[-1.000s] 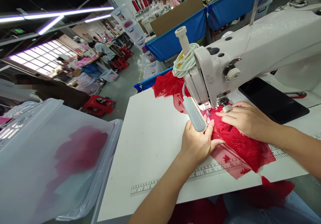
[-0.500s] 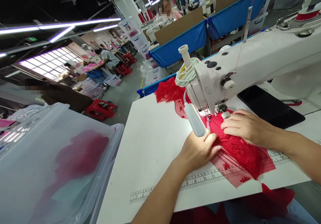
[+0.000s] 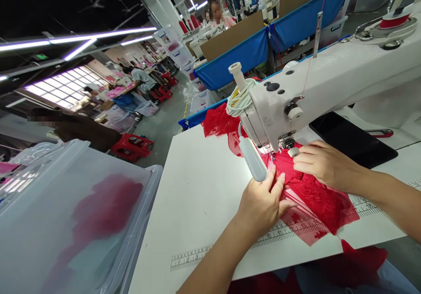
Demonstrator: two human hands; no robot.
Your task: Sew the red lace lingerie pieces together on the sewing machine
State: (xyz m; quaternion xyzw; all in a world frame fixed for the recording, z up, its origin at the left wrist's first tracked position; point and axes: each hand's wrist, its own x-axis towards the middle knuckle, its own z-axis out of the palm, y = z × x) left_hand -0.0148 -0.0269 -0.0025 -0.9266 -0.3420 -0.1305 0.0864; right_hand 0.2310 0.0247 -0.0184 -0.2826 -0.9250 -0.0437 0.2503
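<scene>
Red lace fabric (image 3: 315, 193) with sheer mesh edges lies beneath the needle area of a white sewing machine (image 3: 269, 105). My left hand (image 3: 263, 199) rests on the fabric's left edge, fingers stretched forward and thumb apart, close to the presser foot (image 3: 272, 155). Bent fingers of my right hand (image 3: 320, 164) hold the lace on the right side, just below the machine head; their tips are partly hidden. A small grey-white lamp (image 3: 254, 159) hangs over the left fingertips. More red fabric (image 3: 219, 120) lies behind the needle.
A black phone (image 3: 353, 139) lies under the machine arm, right of my hands. Ruler markings (image 3: 190, 257) run along the white table (image 3: 197, 188). A translucent bin (image 3: 108, 162) stands at the left. Beyond are a red stool (image 3: 132, 147) and people at other tables.
My left hand's fingers have straightened and spread, its fingertips reaching nearer the presser foot. My right hand stays about where it was on the lace. The view has shifted slightly.
</scene>
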